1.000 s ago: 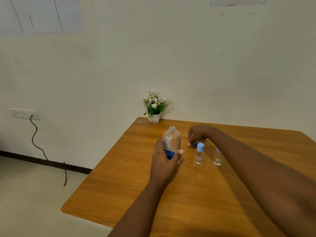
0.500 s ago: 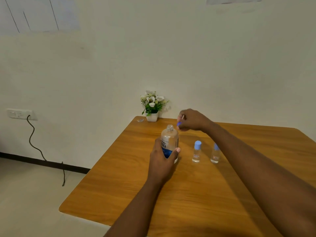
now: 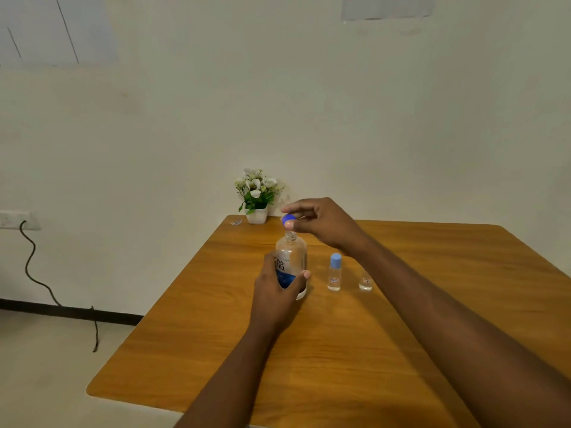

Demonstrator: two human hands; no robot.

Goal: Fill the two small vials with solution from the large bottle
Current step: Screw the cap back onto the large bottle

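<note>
The large clear bottle with a blue and white label stands upright on the wooden table, its threaded neck bare. My left hand wraps around its lower half. My right hand hovers just above the neck, pinching a small blue cap between thumb and fingers. To the right of the bottle stands a small vial with a light blue cap. A second small vial stands further right, its top hidden behind my right forearm.
A white pot of white flowers stands at the table's far left corner against the wall, with a small clear scrap beside it. A wall socket with a dangling black cable is on the left.
My right hand rose from the table behind the vials with the blue cap and moved left to just above the bottle's neck. My left hand has kept its hold on the bottle.
</note>
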